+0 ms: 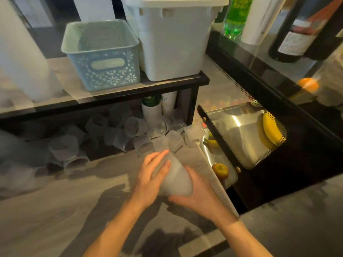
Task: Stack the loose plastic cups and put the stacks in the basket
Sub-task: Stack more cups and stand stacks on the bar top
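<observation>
Two hands grip one stack of cups (175,178) between them, low over the grey counter (55,210). The left hand (150,180) wraps the stack's left side, thumb laid across the ribbed rim area and fingers reaching toward the open end. The right hand (198,197) cups the closed base end from below and to the right, fingers curled under it. The stack lies tilted, mouth pointing up and away from the person, base toward the right palm; how many cups it contains cannot be told. Just beyond the left fingertips, loose cups (130,132) lie scattered on the counter, most on their sides, extending far to the left of both hands and back beneath a black shelf (111,97). Behind them, under the shelf, stand white paper cups (159,106). On top of the shelf, well beyond and above the hands, sits the blue basket (102,54), which appears to hold nothing. Touching or just beside its right wall stands a larger white bin (174,43). To the right of the right hand, past the counter edge, a glass case holds a metal tray (241,130) with a banana (271,130), and an apple (220,170) lies nearer the right wrist. Farther up and right are a green bottle (235,17) and an orange (308,85).
</observation>
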A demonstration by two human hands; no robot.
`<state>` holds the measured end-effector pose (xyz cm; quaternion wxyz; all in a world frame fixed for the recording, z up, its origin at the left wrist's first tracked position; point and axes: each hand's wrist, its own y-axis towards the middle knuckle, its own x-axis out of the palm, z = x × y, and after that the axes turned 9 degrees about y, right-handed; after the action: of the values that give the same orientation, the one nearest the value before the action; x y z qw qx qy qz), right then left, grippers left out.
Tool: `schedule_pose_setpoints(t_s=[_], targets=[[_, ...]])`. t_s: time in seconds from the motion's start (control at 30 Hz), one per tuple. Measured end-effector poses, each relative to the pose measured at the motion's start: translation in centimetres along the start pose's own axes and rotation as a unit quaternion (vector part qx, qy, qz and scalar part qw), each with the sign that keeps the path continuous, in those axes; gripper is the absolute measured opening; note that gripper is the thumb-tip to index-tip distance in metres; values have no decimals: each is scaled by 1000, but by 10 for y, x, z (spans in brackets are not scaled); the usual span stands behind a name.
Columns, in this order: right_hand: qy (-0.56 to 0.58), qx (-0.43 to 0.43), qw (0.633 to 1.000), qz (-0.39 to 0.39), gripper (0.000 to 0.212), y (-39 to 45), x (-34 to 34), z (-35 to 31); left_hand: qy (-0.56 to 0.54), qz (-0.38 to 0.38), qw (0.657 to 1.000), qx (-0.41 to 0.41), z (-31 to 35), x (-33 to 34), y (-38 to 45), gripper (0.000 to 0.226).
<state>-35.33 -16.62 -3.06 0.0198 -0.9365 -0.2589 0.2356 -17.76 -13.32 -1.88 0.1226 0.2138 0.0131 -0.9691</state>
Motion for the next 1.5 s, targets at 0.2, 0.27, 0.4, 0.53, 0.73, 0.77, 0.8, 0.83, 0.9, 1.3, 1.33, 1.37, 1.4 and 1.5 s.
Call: schedule_pose_setpoints(t_s=[0.2, 0.27, 0.4, 0.53, 0.73, 0.77, 0.8, 0.83, 0.9, 1.3, 1.33, 1.37, 1.4, 1.5], targets=[[14, 7, 1000, 4, 85, -5, -5, 22, -35, -54, 998, -26, 0, 15, 1, 60], [25, 14, 1000, 13, 85, -7, -9, 26, -39, -58, 997, -32, 2, 20, 5, 70], [28, 28, 999, 37, 91, -9, -21, 30, -34, -25, 997, -69, 7, 23, 27, 58], [20, 46, 996, 79, 88, -10, -34, 45, 72, -6, 996, -48, 9, 30, 68, 45], [42, 81, 991, 100, 93, -7, -43, 62, 108, -94, 978, -154, 31, 64, 147, 65], [44, 89, 990, 103, 94, -7, -44, 65, 135, -97, 975, -144, 31, 71, 157, 68], [46, 100, 988, 106, 95, -7, -44, 67, 166, -96, 972, -132, 32, 78, 164, 70], [47, 110, 987, 110, 96, -7, -44, 69, 196, -94, 968, -125, 32, 84, 171, 70], [52, 124, 985, 108, 98, -8, -44, 74, 248, -82, 958, -120, 32, 95, 178, 73], [87, 147, 982, 82, 98, -15, -42, 85, 354, -83, 925, -116, 40, 112, 200, 51], [87, 145, 982, 79, 98, -15, -41, 85, 343, -88, 928, -115, 40, 109, 201, 47], [89, 144, 983, 77, 99, -15, -39, 85, 326, -96, 934, -115, 38, 105, 202, 46], [92, 143, 983, 75, 100, -15, -39, 84, 295, -105, 942, -118, 36, 99, 202, 48], [102, 149, 981, 71, 101, -13, -39, 80, 152, -114, 971, -147, 26, 78, 198, 65]])
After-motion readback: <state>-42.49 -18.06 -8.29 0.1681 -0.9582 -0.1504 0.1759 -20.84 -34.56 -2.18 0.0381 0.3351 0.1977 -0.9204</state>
